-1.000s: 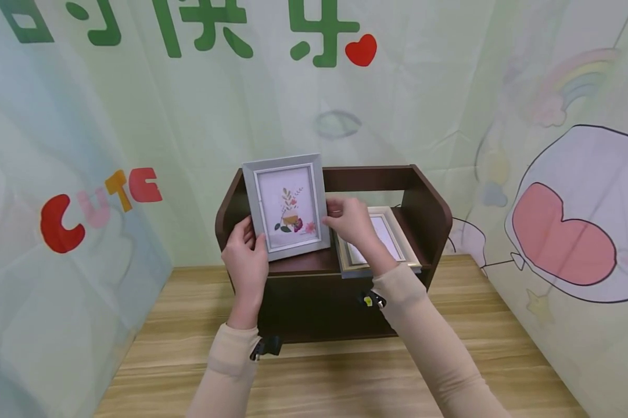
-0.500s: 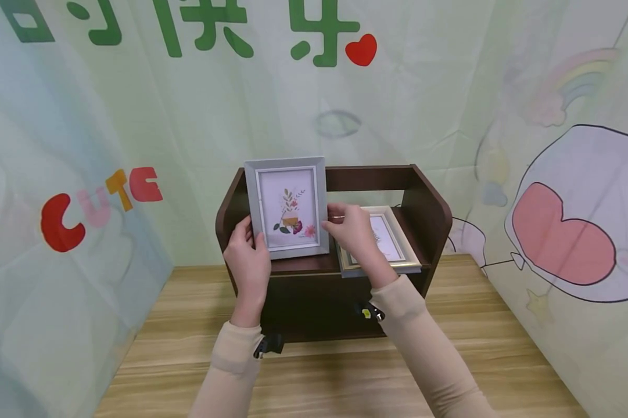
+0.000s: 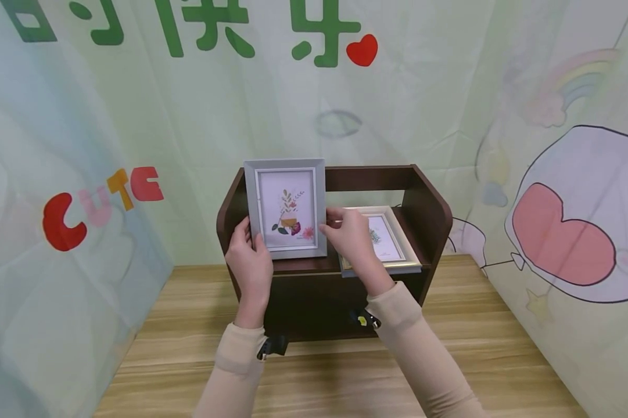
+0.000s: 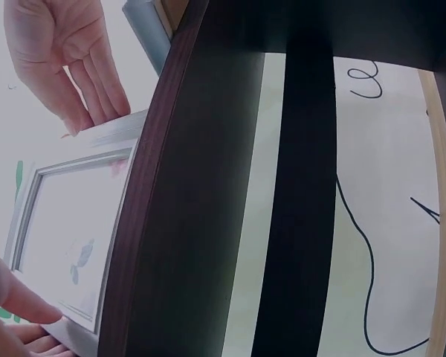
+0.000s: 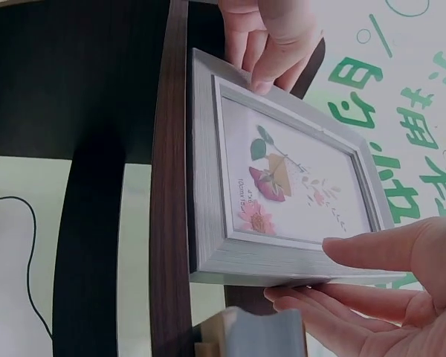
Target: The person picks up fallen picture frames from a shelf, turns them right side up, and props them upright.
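Note:
A grey picture frame (image 3: 287, 206) with a pressed-flower print stands nearly upright at the left end of a dark brown shelf (image 3: 329, 307). My left hand (image 3: 249, 258) grips its left side, thumb on the front and fingers behind. At the opposite edge, my right hand (image 3: 351, 235) pinches it between thumb and fingers. The right wrist view shows the frame (image 5: 297, 178) close up, its bottom edge right at the shelf's board. To the right, partly behind my right hand, a gold-edged picture frame (image 3: 397, 244) lies flat with a leaf print.
The shelf unit stands on a wood-grain table (image 3: 188, 325), with raised side panels (image 3: 423, 215) and a back rail (image 3: 368, 177). A grey layer shows under the gold-edged frame. Printed cloth (image 3: 397, 104) hangs behind and along both sides.
The grey frame has gone from slightly tilted to straight and sits a little lower at its right side. Both hands have kept hold of it, and the right has shifted slightly down.

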`<state>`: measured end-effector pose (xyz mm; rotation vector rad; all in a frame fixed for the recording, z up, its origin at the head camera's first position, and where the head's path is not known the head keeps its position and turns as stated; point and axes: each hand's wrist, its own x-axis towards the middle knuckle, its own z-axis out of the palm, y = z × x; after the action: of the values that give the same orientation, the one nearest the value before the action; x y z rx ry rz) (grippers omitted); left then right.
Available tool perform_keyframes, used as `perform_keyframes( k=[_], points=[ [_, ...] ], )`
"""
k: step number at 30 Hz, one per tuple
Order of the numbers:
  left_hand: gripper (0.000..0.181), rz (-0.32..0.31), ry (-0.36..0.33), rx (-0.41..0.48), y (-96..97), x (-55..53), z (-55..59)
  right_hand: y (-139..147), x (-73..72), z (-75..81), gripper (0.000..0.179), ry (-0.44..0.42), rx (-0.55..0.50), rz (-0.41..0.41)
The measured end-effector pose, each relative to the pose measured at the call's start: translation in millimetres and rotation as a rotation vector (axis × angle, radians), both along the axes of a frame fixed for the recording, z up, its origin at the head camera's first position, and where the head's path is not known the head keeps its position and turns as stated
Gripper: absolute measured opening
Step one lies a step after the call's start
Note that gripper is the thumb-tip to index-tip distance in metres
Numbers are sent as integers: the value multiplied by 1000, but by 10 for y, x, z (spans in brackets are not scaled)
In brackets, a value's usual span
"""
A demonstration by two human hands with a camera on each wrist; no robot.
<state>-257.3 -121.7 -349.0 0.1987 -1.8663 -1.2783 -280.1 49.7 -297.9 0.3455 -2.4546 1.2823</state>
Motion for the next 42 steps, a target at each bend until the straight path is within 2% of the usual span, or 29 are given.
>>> perform_keyframes(
  k=[10,22,31,42],
  points=[
    [39,-42,-28,29,-18,65,29,-30,67,-20,35,-42,-16,-22],
    [47,-91,-94,22,-20,165,98,-65,134,-82,34,-2,-48,-10],
    [55,-80,-140,-12,-24,177,107,-107,151,-80,37,-13,-40,-10],
    [57,-69,-129,-36,-8,187,119,-80,148,-58,39,-65,-36,9]
  ],
)
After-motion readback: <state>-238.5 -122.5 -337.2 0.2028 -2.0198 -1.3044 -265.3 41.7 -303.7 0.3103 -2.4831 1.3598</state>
